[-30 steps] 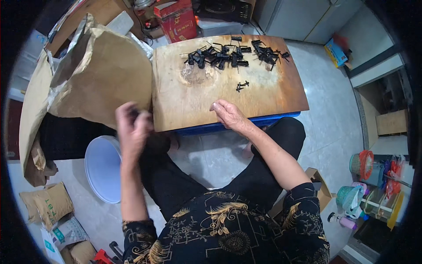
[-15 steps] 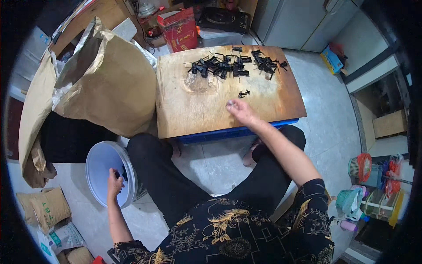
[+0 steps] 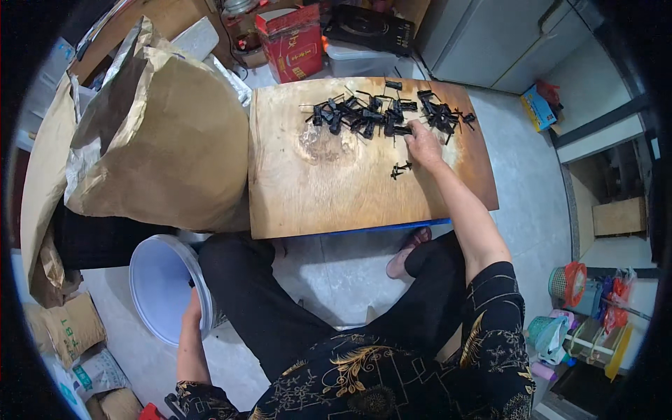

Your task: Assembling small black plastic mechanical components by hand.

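A wooden board serves as a low table in front of me. A pile of several small black plastic parts lies along its far edge, and one loose black part sits nearer the middle. My right hand reaches into the right side of the pile, fingers bent onto the parts. My left hand is down at my left side, on the rim of a white bucket on the floor; whether it grips the rim is unclear.
A large brown paper sack stands left of the board. A red box and a dark flat appliance lie behind it. Smaller sacks sit at lower left, baskets and bottles at right.
My right hand moved from the board's near edge up to the pile of black parts. My left hand dropped from beside the board down to the white bucket's rim.
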Available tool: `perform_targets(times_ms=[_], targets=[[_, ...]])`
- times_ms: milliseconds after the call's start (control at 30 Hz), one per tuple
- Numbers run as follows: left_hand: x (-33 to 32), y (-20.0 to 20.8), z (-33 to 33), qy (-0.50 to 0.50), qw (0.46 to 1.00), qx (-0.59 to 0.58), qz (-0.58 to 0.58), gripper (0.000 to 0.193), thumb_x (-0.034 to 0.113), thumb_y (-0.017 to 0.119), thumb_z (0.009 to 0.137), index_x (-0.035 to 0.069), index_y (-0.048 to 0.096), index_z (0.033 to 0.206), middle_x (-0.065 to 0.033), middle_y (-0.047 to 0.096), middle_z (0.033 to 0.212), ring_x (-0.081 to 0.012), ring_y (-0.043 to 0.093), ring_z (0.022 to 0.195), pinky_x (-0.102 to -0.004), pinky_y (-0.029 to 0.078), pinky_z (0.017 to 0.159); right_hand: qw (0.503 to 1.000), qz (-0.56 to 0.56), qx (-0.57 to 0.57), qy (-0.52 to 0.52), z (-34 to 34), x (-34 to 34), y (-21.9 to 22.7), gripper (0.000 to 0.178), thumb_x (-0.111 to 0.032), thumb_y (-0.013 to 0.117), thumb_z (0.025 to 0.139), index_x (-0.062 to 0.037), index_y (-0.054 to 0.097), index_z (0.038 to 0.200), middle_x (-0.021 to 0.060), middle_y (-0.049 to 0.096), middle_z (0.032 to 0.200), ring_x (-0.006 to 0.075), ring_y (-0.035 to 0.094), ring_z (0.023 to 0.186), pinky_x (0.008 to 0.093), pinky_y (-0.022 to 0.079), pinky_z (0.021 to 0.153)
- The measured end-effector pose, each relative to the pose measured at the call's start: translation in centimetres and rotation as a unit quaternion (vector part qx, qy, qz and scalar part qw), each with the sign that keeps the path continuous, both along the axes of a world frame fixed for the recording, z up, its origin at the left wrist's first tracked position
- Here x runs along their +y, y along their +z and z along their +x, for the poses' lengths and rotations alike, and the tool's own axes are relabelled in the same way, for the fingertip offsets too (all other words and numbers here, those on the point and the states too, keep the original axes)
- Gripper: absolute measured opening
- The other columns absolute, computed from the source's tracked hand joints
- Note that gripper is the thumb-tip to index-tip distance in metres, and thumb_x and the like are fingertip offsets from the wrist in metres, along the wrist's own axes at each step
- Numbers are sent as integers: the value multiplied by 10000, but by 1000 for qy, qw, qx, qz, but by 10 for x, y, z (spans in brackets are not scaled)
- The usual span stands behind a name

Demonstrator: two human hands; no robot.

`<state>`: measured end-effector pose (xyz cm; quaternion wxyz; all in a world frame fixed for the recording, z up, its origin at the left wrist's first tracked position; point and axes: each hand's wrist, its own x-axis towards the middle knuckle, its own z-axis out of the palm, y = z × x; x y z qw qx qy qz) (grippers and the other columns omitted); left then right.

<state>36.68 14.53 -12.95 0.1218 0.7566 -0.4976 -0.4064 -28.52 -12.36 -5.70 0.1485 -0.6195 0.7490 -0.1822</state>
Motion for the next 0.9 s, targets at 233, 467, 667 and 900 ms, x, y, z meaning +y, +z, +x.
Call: perform_targets(times_ms=[233,467,667,900], targets=[[4,4,8,2,989,-83,-124,272,235,505,873,-6,546,993,-159,618,923,-266,586,829,-388,454,734,999,-28,13,24,-9,8,6,323,-213,590,759,-48,550,1033,180,623,893,340,597,865,413,463,758],[-66,155,-87,145,879,-45,-453,119,95,519,885,-3,554,942,-45,576,838,-121,534,738,-251,454,667,988,35,-132,79,0,41,30,361,-211,586,770,9,542,1053,188,614,819,281,598,785,360,461,712],[-117,233,-273,-26,880,453,-141,344,253,501,914,23,472,1169,-95,621,931,-92,563,664,-185,459,584,948,-144,-210,190,82,124,89,264,-31,603,801,-28,500,1044,13,439,643,97,443,590,233,380,530],[-143,165,-347,-135,741,650,103,404,344,536,893,29,522,1146,-103,623,916,-92,582,639,-171,453,535,928,-186,-191,261,106,160,89,312,5,592,772,-34,518,1073,175,617,803,301,633,723,345,487,596]])
